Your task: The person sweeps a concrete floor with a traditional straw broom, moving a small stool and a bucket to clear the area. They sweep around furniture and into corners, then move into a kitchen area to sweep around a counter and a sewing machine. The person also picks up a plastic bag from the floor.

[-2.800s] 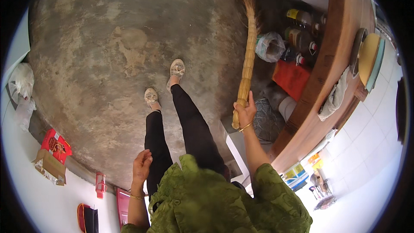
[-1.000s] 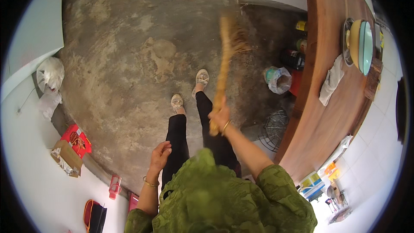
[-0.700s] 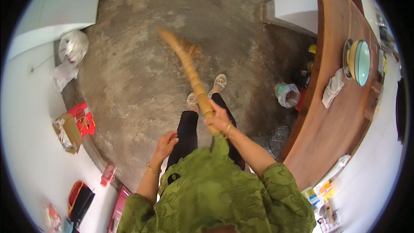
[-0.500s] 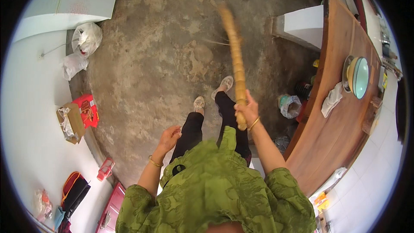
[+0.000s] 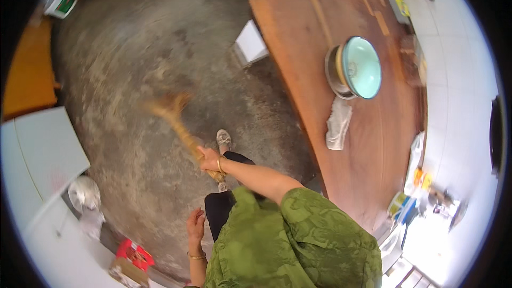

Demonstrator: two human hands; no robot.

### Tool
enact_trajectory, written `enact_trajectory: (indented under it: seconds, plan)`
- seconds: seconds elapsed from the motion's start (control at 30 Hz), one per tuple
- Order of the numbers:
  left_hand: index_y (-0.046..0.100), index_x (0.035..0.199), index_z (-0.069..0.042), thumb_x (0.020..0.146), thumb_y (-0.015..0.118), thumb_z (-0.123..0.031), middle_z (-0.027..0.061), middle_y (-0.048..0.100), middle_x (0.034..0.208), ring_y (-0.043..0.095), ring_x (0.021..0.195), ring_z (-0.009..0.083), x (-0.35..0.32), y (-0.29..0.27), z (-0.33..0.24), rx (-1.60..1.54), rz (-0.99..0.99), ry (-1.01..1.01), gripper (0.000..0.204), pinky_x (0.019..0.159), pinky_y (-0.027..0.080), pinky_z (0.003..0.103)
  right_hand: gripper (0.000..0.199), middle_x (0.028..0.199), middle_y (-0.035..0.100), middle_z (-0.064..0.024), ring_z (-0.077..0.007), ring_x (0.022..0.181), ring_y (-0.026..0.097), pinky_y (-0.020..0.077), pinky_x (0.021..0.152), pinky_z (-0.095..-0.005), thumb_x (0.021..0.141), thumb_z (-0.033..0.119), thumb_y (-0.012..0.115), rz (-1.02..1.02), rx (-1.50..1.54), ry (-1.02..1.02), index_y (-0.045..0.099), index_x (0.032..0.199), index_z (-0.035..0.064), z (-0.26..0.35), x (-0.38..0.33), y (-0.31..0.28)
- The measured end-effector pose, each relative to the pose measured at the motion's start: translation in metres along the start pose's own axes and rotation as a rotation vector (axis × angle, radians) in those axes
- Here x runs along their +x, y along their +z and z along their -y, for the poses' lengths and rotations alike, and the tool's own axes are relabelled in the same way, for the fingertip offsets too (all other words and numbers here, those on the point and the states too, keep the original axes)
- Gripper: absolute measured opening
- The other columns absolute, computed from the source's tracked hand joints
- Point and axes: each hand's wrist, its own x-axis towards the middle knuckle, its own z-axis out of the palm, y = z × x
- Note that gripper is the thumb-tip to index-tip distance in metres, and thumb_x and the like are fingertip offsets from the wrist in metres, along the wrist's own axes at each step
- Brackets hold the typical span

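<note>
My right hand point(image 5: 209, 158) grips the handle of a straw broom point(image 5: 176, 121). The broom's blurred bristle end reaches up and left over the grey concrete floor point(image 5: 133, 64). My left hand point(image 5: 195, 224) hangs at my side, fingers loosely apart, holding nothing. One of my feet in a light sandal point(image 5: 223, 138) stands just right of the broom handle. I wear a green top and black trousers.
A long wooden table point(image 5: 373, 128) fills the right, bearing a pot with a pale green lid point(image 5: 354, 68) and a white cloth point(image 5: 337, 124). A white box point(image 5: 251, 46) sits on the floor by the table. A red packet point(image 5: 135, 253) and white bag point(image 5: 85, 194) lie lower left.
My view has turned, bringing the wooden table into full sight. The broom has swung from pointing up ahead of me over to the left, its bristles blurred. My left hand stays at my side.
</note>
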Motion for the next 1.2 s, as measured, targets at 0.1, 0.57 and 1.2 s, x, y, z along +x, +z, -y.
enact_trajectory:
  seconds: [0.1,0.57,1.2]
  plan:
    - [0.052,0.111,0.004,0.079,0.056,-0.002,0.0125,0.059,0.099,0.057,0.091,0.0184,0.021,-0.005,-0.064,-0.011,0.001,0.003,0.033,0.081,0.046,0.029,0.072,0.089,0.061,-0.0167,-0.0236,0.084,0.059,0.0461,0.076,-0.0295,0.055,0.014,0.070,0.082,0.204,-0.105,0.043,0.121,-0.0009,0.049,0.002,-0.045]
    - [0.051,0.112,0.003,0.081,0.055,-0.002,0.0122,0.059,0.101,0.057,0.092,0.0177,0.151,-0.064,-0.202,0.110,0.139,0.135,0.032,0.080,0.046,0.028,0.084,0.099,0.058,-0.0227,-0.0315,0.093,0.058,0.0472,0.078,-0.0361,0.058,0.014,0.069,-0.486,-0.007,0.307,0.028,0.131,0.0048,0.108,0.108,-0.149]
    - [0.053,0.110,0.003,0.083,0.054,-0.001,0.0051,0.059,0.097,0.054,0.087,0.0114,0.323,0.001,-0.454,0.283,0.562,0.383,0.028,0.078,0.044,0.023,0.084,0.087,0.060,-0.0231,-0.0285,0.087,0.059,0.0464,0.074,-0.0332,0.055,0.015,0.071,-0.400,0.435,0.033,0.035,0.129,0.0024,0.182,0.105,-0.192]
